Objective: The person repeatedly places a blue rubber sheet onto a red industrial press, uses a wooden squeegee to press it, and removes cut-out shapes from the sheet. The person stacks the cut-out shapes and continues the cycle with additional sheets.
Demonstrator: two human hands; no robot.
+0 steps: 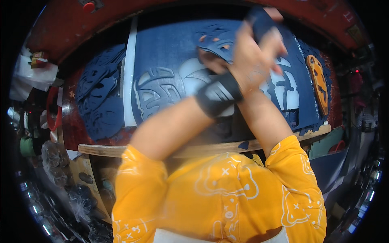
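Crosswise, my left hand lies over my right forearm | left wrapped round a dark pad, toward the blue sheet's far right corner | right hand gripping the cut-out blue piece, left of the pad, long axis blurred

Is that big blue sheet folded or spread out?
Spread out: the large, dark blue flat sheet lies wide and flat, its uncut upper part showing no folds.
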